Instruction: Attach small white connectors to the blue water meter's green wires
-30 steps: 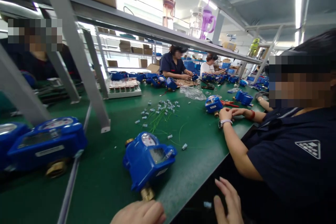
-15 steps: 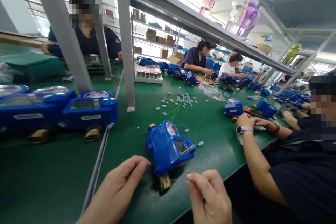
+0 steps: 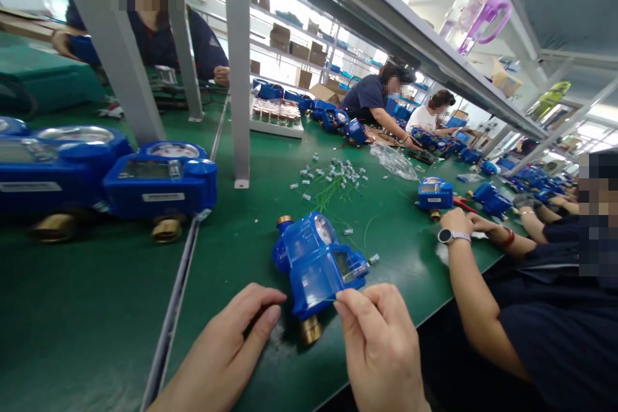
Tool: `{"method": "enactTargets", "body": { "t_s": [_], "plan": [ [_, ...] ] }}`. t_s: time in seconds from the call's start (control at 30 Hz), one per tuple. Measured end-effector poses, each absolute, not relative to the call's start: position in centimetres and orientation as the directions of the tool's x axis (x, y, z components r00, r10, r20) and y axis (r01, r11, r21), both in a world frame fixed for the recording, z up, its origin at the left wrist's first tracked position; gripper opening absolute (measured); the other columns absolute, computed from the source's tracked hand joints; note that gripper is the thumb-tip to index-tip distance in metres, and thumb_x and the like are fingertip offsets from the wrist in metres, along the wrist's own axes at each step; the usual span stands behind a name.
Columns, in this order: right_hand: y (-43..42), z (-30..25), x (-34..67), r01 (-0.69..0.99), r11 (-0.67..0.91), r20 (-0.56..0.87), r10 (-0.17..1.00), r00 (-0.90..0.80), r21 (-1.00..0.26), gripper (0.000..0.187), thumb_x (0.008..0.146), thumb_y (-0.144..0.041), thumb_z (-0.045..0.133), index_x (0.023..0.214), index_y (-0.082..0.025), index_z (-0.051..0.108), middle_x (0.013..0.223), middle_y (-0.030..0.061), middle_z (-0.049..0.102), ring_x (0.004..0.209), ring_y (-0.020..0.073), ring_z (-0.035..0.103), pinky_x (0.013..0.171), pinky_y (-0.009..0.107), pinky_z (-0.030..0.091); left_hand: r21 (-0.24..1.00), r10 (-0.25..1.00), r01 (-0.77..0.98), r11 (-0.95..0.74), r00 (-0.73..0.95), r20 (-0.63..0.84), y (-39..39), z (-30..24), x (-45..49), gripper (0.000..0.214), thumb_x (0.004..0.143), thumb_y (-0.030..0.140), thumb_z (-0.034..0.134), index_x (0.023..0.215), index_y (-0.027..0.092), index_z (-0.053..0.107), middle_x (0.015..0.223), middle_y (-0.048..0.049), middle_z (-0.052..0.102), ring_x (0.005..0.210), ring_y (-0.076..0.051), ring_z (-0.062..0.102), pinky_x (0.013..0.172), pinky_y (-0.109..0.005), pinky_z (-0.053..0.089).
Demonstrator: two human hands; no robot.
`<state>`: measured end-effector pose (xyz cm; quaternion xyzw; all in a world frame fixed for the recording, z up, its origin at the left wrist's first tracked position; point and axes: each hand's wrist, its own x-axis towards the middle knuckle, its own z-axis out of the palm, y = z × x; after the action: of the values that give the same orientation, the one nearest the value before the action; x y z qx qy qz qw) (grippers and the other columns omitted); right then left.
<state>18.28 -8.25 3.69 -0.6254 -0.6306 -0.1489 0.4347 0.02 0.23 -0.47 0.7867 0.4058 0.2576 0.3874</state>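
Observation:
A blue water meter (image 3: 313, 270) with brass ends lies on the green bench top, between and just beyond my two hands. My right hand (image 3: 381, 341) is closed in a pinch on a thin green wire (image 3: 329, 299), whose short end shows against the meter's lower side. My left hand (image 3: 236, 335) is beside the brass end, its thumb and forefinger apart with nothing seen between them. Beyond the meter is a loose pile of small grey-blue seals (image 3: 338, 170) with green wires. A single seal (image 3: 374, 259) lies by the meter's right corner.
More blue meters (image 3: 161, 180) stand in a row at left, beyond a metal strip (image 3: 174, 309). A grey post (image 3: 239, 77) rises from the bench under an overhead shelf. At right, a co-worker's hands (image 3: 456, 225) are beside another meter (image 3: 434, 195). A plastic bag (image 3: 393, 161) lies farther back.
My right hand has moved up and slightly left, to the meter's lower side. My left hand has shifted a little right, its thumb and forefinger now farther apart. The view has tilted.

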Motion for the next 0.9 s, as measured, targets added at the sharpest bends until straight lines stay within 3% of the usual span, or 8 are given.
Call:
{"method": "enactTargets", "body": {
  "t_s": [0.4, 0.7, 0.9],
  "plan": [
    [-8.62, 3.63, 19.17, 0.928, 0.225, 0.745, 0.662, 0.079, -0.298, 0.01, 0.09, -0.019, 0.055, 0.094, -0.018, 0.064, 0.068, 0.0015, 0.05, 0.061, 0.0115, 0.047, 0.055, 0.023, 0.041, 0.828, 0.82, 0.42, -0.371, 0.567, 0.08, -0.05, -0.08, 0.22, 0.026, 0.096, 0.041, 0.038, 0.103, 0.024, 0.056, 0.098, 0.0, 0.059, 0.095, -0.015, 0.057, 0.084, -0.022, 0.047],
    [-8.37, 3.93, 18.53, 0.915, 0.177, 0.734, 0.659, 0.163, -0.362, 0.016, 0.093, -0.022, 0.05, 0.09, -0.018, 0.066, 0.067, 0.0022, 0.05, 0.061, 0.0131, 0.046, 0.057, 0.026, 0.041, 0.821, 0.82, 0.427, -0.379, 0.565, 0.085, -0.06, -0.06, 0.38, 0.026, 0.095, 0.041, 0.039, 0.103, 0.023, 0.056, 0.097, -0.0007, 0.06, 0.093, -0.016, 0.058, 0.082, -0.023, 0.048],
    [-8.28, 3.92, 18.32, 0.942, 0.149, 0.728, 0.674, 0.126, -0.301, 0.015, 0.092, -0.02, 0.051, 0.089, -0.017, 0.065, 0.069, 0.0036, 0.05, 0.064, 0.0149, 0.045, 0.059, 0.028, 0.039, 0.806, 0.808, 0.419, -0.418, 0.577, 0.118, -0.15, -0.17, 0.48, 0.027, 0.095, 0.038, 0.04, 0.113, 0.023, 0.053, 0.109, -0.0021, 0.058, 0.102, -0.015, 0.056, 0.09, -0.023, 0.047]
  ]
}}
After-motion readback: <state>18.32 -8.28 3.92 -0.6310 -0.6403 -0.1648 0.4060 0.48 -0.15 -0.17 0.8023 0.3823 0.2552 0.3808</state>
